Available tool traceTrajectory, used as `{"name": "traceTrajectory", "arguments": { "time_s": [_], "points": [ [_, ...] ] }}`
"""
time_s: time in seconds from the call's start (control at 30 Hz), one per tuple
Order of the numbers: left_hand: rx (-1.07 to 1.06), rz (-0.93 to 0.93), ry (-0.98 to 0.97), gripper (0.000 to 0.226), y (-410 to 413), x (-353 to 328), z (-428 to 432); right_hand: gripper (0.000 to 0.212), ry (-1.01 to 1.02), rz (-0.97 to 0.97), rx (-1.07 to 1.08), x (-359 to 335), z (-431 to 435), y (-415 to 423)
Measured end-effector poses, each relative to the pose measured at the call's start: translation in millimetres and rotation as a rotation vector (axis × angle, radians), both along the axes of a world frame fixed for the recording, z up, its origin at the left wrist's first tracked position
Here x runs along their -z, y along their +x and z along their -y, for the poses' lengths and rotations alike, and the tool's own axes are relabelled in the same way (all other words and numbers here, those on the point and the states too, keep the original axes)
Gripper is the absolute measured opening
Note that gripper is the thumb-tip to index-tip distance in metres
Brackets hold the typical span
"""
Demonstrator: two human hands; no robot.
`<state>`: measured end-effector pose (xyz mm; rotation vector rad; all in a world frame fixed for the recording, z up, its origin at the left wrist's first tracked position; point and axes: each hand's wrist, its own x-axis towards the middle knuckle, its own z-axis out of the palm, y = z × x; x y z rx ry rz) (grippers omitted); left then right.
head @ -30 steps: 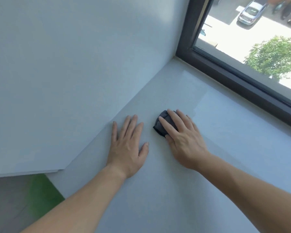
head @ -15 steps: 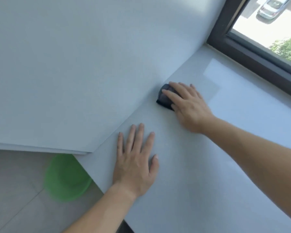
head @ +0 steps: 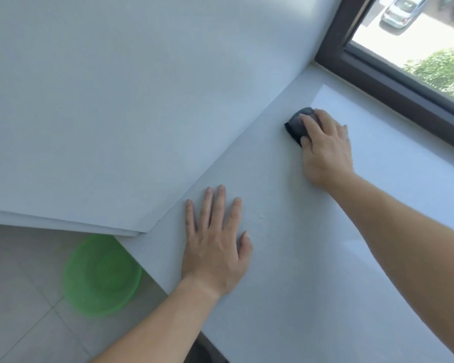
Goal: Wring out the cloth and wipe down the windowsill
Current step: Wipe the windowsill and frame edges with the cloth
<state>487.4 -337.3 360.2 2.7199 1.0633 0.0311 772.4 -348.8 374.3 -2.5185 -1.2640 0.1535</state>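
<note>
One pale wall [head: 116, 100] fills the upper left and meets a wide white sill [head: 325, 258] that runs from bottom centre up to a dark window frame [head: 391, 82] at top right. Through the glass, a parked car [head: 399, 9] and a green tree [head: 440, 66] show in sunlight. Below the sill's left edge, a round green basin [head: 100, 276] sits on the tiled floor, blurred. The left hand [head: 215, 247] lies flat, palm down on the sill, its fingers straight and slightly spread, holding nothing. The right hand [head: 325, 150] reaches further, near the wall corner. Its fingers [head: 309, 124] are close together and laid over the cloth [head: 296, 124], pressing it to the sill, and the thumb touches its near edge. The cloth is small, dark grey and bunched into a wad, and the hand covers half of it.
</note>
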Motion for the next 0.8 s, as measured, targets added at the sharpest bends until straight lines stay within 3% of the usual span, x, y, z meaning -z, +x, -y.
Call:
{"name": "traceTrajectory", "arguments": {
  "time_s": [0.07, 0.17, 0.23, 0.37, 0.43, 0.53, 0.63, 0.67, 0.8],
  "points": [
    [0.001, 0.013, -0.002, 0.066, -0.2, 0.2, 0.7, 0.043, 0.039, 0.046, -0.074, 1.4, 13.7, -31.7],
    [0.002, 0.025, -0.005, 0.064, -0.9, 0.1, 0.2, 0.045, -0.03, 0.017, -0.374, 2.1, 61.4, -84.0],
    [0.005, 0.022, -0.004, 0.064, -1.5, 0.3, -0.2, 0.046, -0.071, 0.046, -0.412, 2.6, 79.0, -69.8],
    [0.001, 0.052, -0.027, 0.065, -2.5, 0.3, 0.2, 0.045, -0.027, -0.006, 0.152, 1.7, 79.6, -40.0],
    [-0.01, 0.159, -0.087, 0.062, -3.3, 0.6, -0.8, 0.045, 0.0, -0.003, 0.214, -0.6, 70.0, -75.3],
    [-0.011, 0.358, -0.152, 0.055, -16.5, -1.5, -4.1, 0.044, 0.03, 0.045, -0.2, 5.2, 85.6, -137.3],
    [0.002, 0.304, -0.107, 0.053, -43.4, -5.3, 2.1, 0.046, -0.065, 0.04, -0.44, 7.0, 106.5, -135.6],
    [0.006, 0.263, -0.093, 0.056, -51.3, -6.5, 6.6, 0.047, -0.062, 0.058, -0.402, 8.7, 105.2, -121.1],
    [-0.014, 0.159, -0.047, 0.055, -66.8, -1.0, 20.3, 0.047, -0.037, -0.021, 0.127, 1.5, 71.5, -90.2]
  ]
}}
